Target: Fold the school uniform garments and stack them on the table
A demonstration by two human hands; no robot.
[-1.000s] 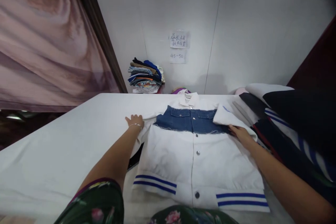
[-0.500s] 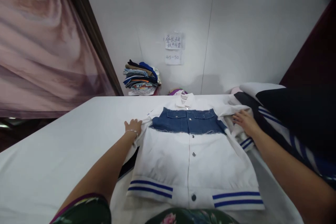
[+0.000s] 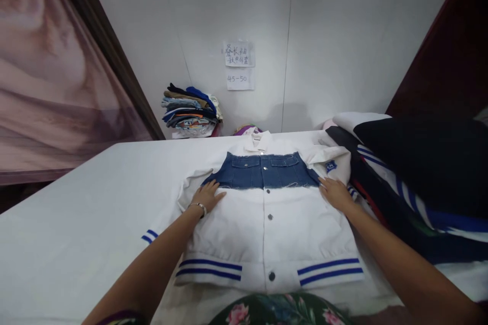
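Note:
A white button-front jacket (image 3: 236, 223) with a blue denim chest panel and blue-striped hem lies front up, collar away from me. My left hand (image 3: 208, 197) rests flat on its left side, just under the denim panel, fingers stretched out. On the opposite side, my right hand (image 3: 335, 193) lies on the jacket edge below the armpit, its fingers extended. The sleeve beyond my right hand is bent and shows a blue badge (image 3: 331, 165). Past my left forearm, a striped cuff (image 3: 149, 236) of the other sleeve shows; part of that sleeve is hidden.
The jacket is on a white-covered table (image 3: 95, 188). A folded clothes stack (image 3: 192, 111) stands at the back against the wall. Dark and striped garments (image 3: 412, 172) are heaped along the right. Two paper notes (image 3: 239, 66) hang on the wall, and a pink curtain (image 3: 57, 71) is at left.
Both hands have moved inward from the sleeves onto the jacket's sides. The left-side cuff now shows, and the right-side sleeve's badge is uncovered. The view has shifted slightly right.

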